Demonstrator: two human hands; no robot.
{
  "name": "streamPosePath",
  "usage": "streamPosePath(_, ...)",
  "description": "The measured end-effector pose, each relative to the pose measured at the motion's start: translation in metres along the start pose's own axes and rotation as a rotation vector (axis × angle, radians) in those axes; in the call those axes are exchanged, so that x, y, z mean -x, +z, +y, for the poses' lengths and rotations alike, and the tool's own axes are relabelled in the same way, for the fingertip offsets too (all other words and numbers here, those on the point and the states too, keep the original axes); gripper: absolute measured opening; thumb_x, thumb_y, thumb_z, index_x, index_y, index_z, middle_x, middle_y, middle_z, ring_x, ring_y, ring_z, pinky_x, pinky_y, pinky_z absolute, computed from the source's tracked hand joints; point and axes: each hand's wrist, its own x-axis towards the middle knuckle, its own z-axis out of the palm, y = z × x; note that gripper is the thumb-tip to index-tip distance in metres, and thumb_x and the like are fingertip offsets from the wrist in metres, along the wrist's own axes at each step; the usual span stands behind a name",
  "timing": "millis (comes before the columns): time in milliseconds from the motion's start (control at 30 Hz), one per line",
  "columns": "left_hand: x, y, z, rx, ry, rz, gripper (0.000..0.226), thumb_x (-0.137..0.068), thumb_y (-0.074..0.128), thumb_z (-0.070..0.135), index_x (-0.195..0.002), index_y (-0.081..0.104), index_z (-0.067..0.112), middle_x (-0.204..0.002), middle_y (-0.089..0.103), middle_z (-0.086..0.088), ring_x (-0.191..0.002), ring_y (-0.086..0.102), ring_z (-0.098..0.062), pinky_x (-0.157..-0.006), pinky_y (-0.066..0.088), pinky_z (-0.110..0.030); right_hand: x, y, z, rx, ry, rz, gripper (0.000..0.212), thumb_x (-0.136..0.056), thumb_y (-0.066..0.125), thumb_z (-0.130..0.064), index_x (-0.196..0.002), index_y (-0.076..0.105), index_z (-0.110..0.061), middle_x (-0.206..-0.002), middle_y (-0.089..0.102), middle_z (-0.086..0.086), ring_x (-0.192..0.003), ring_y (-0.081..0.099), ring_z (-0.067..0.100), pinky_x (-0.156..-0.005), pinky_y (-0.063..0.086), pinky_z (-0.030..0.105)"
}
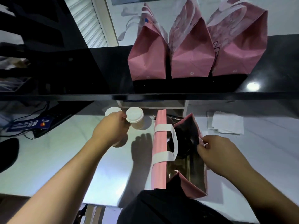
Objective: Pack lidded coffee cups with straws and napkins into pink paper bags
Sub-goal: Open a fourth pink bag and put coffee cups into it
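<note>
Dim, soft-focus, wide-angle warp; shelf glare.

Two bare forearms with no sleeves reaching the wrists, left hand (111, 128) and right hand (218, 152) without rings, watch or gloves, dark black garment (161, 207) over the torso, loosely folded fabric

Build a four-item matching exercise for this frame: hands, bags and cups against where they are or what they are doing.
Things
1. left hand
2. right hand
3. three closed pink bags
4. paper napkins

Places or states
A. standing in a row on the black upper shelf
B. lying on the white counter, right of the open pink bag
C. pinching the open bag's right rim
D. gripping a lidded cup beside another lidded cup

Pairs: 1-D, 2-C, 3-A, 4-B
</note>
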Motion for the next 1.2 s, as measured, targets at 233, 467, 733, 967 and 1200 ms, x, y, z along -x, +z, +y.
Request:
streamPosePath(233, 0.002, 0.047, -0.062, 0.026, -0.327, -0.057, 0.077, -0.081, 0.075, 0.056, -0.133, 0.044, 0.008, -0.136, 0.047, -0.015, -0.126, 0.044, -0.040, -0.098, 0.045, -0.049, 0.000, -0.001, -0.008, 0.005, -0.009, -0.008, 0.026, -0.094, 0.052, -0.040, -0.084, 0.070, -0.024, -0.071, 0.072, -0.005, -0.057, 0.066, 0.012, -0.059, 0.060, 0.037)
streamPosePath(467, 0.002, 0.066, -0.071, 0.137, -0.358, -0.048, 0.064, -0.088, 0.068, 0.038, -0.141, 0.045, 0.010, -0.137, 0.047, -0.013, -0.121, 0.046, -0.041, -0.094, 0.047, -0.048, 0.002, 0.003, -0.008, 0.026, 0.007, 0.005, 0.028, -0.093, 0.052, -0.042, -0.081, 0.068, -0.023, -0.064, 0.070, -0.006, -0.050, 0.065, 0.011, -0.057, 0.061, 0.037)
streamPosePath(733, 0.004, 0.059, -0.075, 0.147, -0.414, -0.046, 0.081, -0.076, 0.077, 0.047, -0.138, 0.042, 0.008, -0.132, 0.041, -0.014, -0.113, 0.053, -0.042, -0.086, 0.054, -0.047, 0.005, 0.003, -0.008, 0.016, 0.005, 0.003, 0.024, -0.093, 0.052, -0.042, -0.083, 0.066, -0.026, -0.068, 0.072, -0.004, -0.054, 0.066, 0.011, -0.060, 0.060, 0.035)
streamPosePath(967, 0.024, -0.024, -0.054, 0.243, -0.242, 0.199, 0.076, -0.069, 0.081, 0.044, -0.133, 0.052, 0.015, -0.129, 0.045, -0.010, -0.110, 0.058, -0.034, -0.094, 0.048, -0.041, 0.006, 0.001, -0.010, -0.030, 0.004, 0.003, 0.020, -0.093, 0.053, -0.043, -0.088, 0.068, -0.029, -0.066, 0.072, -0.006, -0.055, 0.067, 0.011, -0.061, 0.060, 0.036)
streamPosePath(1200, 0.070, -0.118, 0.055, 0.340, 0.310, 0.179, 0.082, -0.068, 0.075, 0.056, -0.143, 0.046, 0.036, -0.134, 0.048, 0.017, -0.119, 0.053, 0.001, -0.098, 0.046, -0.021, 0.006, 0.000, -0.013, -0.043, 0.000, -0.016, 0.021, -0.092, 0.053, -0.041, -0.100, 0.068, -0.028, -0.073, 0.074, -0.007, -0.056, 0.067, 0.008, -0.062, 0.060, 0.034)
